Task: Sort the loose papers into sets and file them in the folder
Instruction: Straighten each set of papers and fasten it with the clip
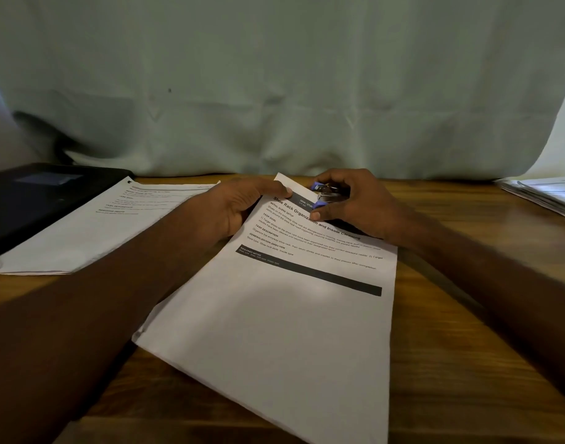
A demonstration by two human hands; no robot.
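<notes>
papers between left hand, right hand gripping stapler

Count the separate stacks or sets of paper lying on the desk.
3: the centre set being stapled, a set at left beside the black folder, and a stack at the right edge. Sheets underneath may be hidden.

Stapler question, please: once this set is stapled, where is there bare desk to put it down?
Bare wood lies right of the centre papers, short of the right stack. The left is crowded by stapled sheets and folder.
</notes>
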